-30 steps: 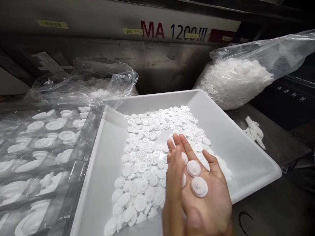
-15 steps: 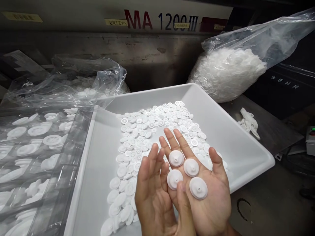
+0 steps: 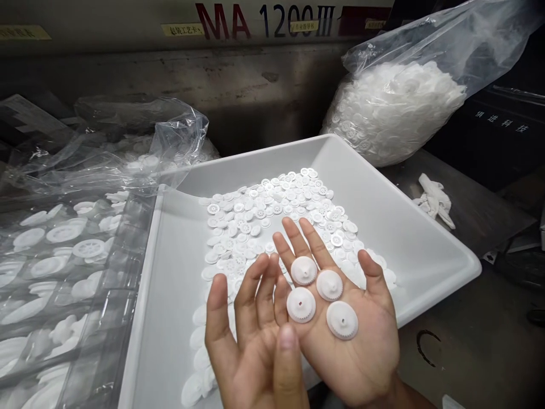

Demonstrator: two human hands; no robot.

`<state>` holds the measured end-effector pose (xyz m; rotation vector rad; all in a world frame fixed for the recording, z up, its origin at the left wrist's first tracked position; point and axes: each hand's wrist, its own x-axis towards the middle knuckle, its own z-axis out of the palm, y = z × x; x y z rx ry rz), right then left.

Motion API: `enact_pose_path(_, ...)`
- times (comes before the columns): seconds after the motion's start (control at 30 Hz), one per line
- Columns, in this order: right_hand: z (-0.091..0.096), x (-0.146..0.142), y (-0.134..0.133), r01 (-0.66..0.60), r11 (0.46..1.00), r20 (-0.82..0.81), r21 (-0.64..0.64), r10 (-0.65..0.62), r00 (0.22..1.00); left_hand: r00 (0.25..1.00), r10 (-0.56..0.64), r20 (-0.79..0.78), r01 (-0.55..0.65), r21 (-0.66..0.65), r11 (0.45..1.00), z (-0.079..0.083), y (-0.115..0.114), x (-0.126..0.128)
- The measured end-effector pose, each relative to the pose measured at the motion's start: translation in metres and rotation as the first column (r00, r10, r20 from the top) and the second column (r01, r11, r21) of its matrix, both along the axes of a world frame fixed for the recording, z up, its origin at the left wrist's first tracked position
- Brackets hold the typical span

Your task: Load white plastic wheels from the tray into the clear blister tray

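Note:
Several white plastic gears (image 3: 343, 320), each a toothed disc with a small raised hub, lie spread on the palm and fingers of my right hand (image 3: 353, 363). That hand is palm up, with its fingers stretched out. My left hand (image 3: 251, 346) is beside it on the left, its fingers apart and slightly bent, and I see nothing held in it. The left thumb points up just below the nearest gear (image 3: 301, 305). Beneath both hands stands a large pale grey tray (image 3: 383, 216) with many similar loose white gears (image 3: 238, 227) scattered over its floor.
At the left, clear plastic packaging (image 3: 140, 250) covers more white parts, with a crumpled clear bag (image 3: 170, 136) behind. A bulging clear bag of white parts (image 3: 395, 113) leans at the back right. A white glove-like cloth (image 3: 434, 199) lies right of the tray.
My left hand has shifted left and spread its fingers. Its thumb has dropped away from the lower-left gear, which sits slightly differently on my right hand. The view has shifted a little.

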<state>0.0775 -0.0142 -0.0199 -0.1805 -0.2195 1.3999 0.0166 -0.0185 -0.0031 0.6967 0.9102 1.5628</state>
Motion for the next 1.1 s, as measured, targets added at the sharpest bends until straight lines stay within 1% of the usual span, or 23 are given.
enact_pose_path(0.07,0.0,0.0,0.0,0.007,1.0,0.006,-0.004,-0.007,1.0,1.0,-0.006,0.028,0.007,-0.045,0.999,0.003,0.001,-0.003)
enact_pose_path(0.13,0.0,0.001,0.001,0.017,1.0,0.004,-0.012,-0.016,1.0,1.0,0.005,0.002,-0.005,-0.065,0.998,0.003,0.001,-0.002)
enact_pose_path(0.2,0.001,0.0,0.0,0.02,1.0,-0.017,-0.015,-0.02,1.0,0.998,0.011,-0.057,-0.012,-0.031,0.999,0.001,0.0,0.0)
enact_pose_path(0.27,0.002,0.0,-0.001,0.013,1.0,-0.047,-0.006,-0.013,0.999,0.994,0.02,-0.111,-0.017,0.033,0.999,-0.001,-0.001,0.002)
enact_pose_path(0.37,0.002,-0.001,-0.002,0.002,1.0,-0.082,0.01,-0.001,0.997,0.99,0.02,-0.143,-0.01,0.072,0.997,-0.004,-0.001,0.002)
enact_pose_path(0.5,0.002,-0.001,-0.002,0.0,1.0,-0.108,0.015,0.002,0.994,0.995,-0.014,-0.096,0.016,0.028,0.999,-0.002,-0.002,-0.002)
enact_pose_path(0.6,0.002,-0.001,-0.002,0.009,1.0,-0.107,0.005,-0.008,0.994,0.998,0.005,-0.057,-0.006,-0.008,1.0,0.0,-0.003,-0.004)
enact_pose_path(0.67,0.001,-0.001,-0.002,0.011,1.0,-0.104,0.011,-0.01,0.994,0.999,0.016,-0.039,-0.016,-0.007,1.0,0.0,-0.003,-0.004)
enact_pose_path(0.8,0.0,-0.003,-0.002,0.012,0.999,-0.107,0.03,-0.009,0.994,1.0,-0.012,-0.007,0.012,0.01,1.0,-0.005,-0.001,-0.006)
enact_pose_path(0.93,-0.001,-0.003,-0.002,0.036,0.999,-0.125,0.027,-0.033,0.992,0.998,-0.033,-0.049,0.035,0.04,0.999,-0.01,0.0,-0.009)
enact_pose_path(1.0,-0.001,-0.001,-0.002,0.049,0.999,-0.097,0.019,-0.047,0.994,0.996,-0.025,-0.089,0.027,0.022,0.999,-0.008,-0.002,-0.007)
enact_pose_path(1.03,-0.002,-0.001,-0.002,0.055,0.998,-0.058,0.014,-0.054,0.997,0.994,-0.018,-0.111,0.019,0.002,1.0,-0.006,-0.003,-0.005)
enact_pose_path(1.07,-0.002,0.0,-0.002,0.067,0.998,0.02,0.005,-0.067,0.998,0.992,-0.014,-0.129,0.012,-0.015,1.0,-0.004,-0.004,-0.003)
enact_pose_path(1.1,-0.002,-0.001,-0.002,0.093,0.995,0.176,-0.019,-0.088,0.98,0.991,-0.017,-0.136,0.013,-0.033,0.999,-0.001,-0.005,-0.002)
